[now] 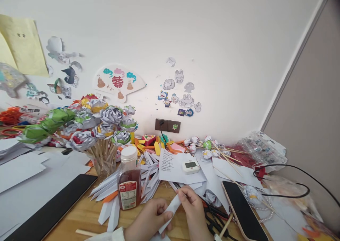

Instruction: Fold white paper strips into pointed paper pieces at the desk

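Pinching a white paper strip (170,209) low in the frame, at about 6 o'clock, just above the wooden desk (87,209). Left hand (148,221) closing thumb and fingers on the strip's lower end; right hand (192,207) closing fingertips on its upper end, at 1 o'clock from the left. Strip slanting up to the right between the two, looking already creased along its length.

Judging by looks: very light, thin, limp, easily crumpled or torn, not slippery against dry skin. Best gripping near the ends or right beside a fold line, with light fingertip pressure, never across the middle with a full fist.

Standing at 10 o'clock from the hands, a bottle (129,179) with a white cap and reddish contents. Fanning out around it, a heap of similar folded strips (148,177). Lying at 3 o'clock, a phone (243,212), face up, with black scissors (216,219) just beside the right hand. Rising at 10 o'clock, farther off, a bunch of paper flowers (103,122) on sticks. Resting at 12 o'clock, a small timer (190,166) on a written note.
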`<move>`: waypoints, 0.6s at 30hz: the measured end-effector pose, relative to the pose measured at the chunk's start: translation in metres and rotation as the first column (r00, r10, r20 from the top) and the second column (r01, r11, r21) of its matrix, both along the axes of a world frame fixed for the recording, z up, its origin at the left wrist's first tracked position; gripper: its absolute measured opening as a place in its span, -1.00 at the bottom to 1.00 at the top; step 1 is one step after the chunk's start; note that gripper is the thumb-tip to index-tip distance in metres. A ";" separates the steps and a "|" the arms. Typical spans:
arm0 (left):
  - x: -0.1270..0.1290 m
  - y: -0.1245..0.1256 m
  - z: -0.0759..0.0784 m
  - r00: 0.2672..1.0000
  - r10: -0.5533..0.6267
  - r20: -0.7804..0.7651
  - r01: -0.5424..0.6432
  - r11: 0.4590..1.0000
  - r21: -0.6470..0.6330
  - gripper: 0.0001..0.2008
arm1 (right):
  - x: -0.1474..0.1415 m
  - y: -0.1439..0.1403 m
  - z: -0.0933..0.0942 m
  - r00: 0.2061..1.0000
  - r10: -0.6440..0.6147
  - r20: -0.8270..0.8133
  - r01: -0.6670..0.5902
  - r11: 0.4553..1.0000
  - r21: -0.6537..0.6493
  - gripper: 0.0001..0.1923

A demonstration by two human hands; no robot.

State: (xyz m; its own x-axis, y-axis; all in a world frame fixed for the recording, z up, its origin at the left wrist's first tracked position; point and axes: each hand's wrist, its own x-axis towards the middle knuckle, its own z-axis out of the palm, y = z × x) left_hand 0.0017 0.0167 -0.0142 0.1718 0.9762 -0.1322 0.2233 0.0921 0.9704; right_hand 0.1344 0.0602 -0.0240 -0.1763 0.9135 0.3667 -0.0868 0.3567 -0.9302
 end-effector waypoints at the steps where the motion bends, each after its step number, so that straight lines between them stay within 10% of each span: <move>1: 0.000 0.000 0.000 1.000 0.003 0.008 -0.003 1.000 0.005 -0.58 | 0.000 0.000 0.000 1.000 -0.004 0.002 0.004 1.000 0.000 -0.80; 18: 0.001 -0.001 -0.004 0.992 -0.064 0.107 0.064 0.998 0.003 -0.58 | -0.003 -0.001 -0.001 0.996 0.033 0.086 -0.031 0.999 -0.021 -0.77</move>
State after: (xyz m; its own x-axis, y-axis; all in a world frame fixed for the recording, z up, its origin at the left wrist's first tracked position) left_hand 0.0031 0.0154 -0.0185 0.2467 0.9628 -0.1103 0.1238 0.0816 0.9889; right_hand 0.1317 0.0595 -0.0247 -0.2354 0.9139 0.3307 -0.0170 0.3364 -0.9416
